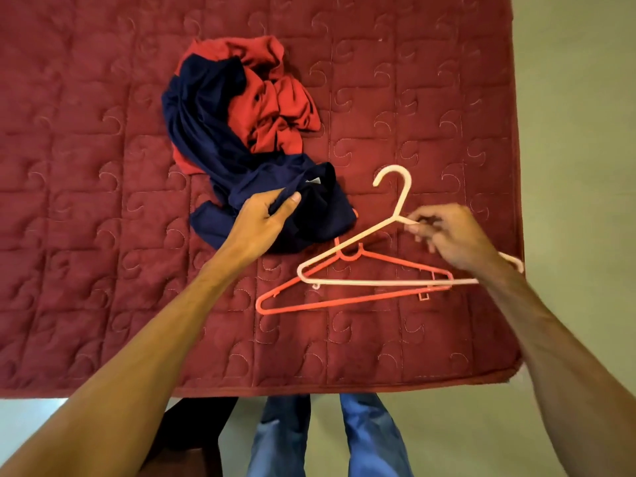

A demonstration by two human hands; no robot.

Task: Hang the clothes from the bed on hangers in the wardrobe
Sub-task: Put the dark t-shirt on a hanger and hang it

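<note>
Your left hand [265,218] pinches the navy shirt [210,132], your right hand [451,235] pinches the white hanger [361,282]; open the collar before threading.

Beige floor [568,98] sits right of the right-hand fingers [418,228] and well below both hands. Blue jeans [371,438] are below, between the two sets of fingers. Dark brown object [192,442] is just left of the jeans, well below the left-hand fingers [289,203]; can't ID it.

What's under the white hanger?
The red hanger lies under the white hanger, on the bedspread. The right hand covers part of the white one.
</note>
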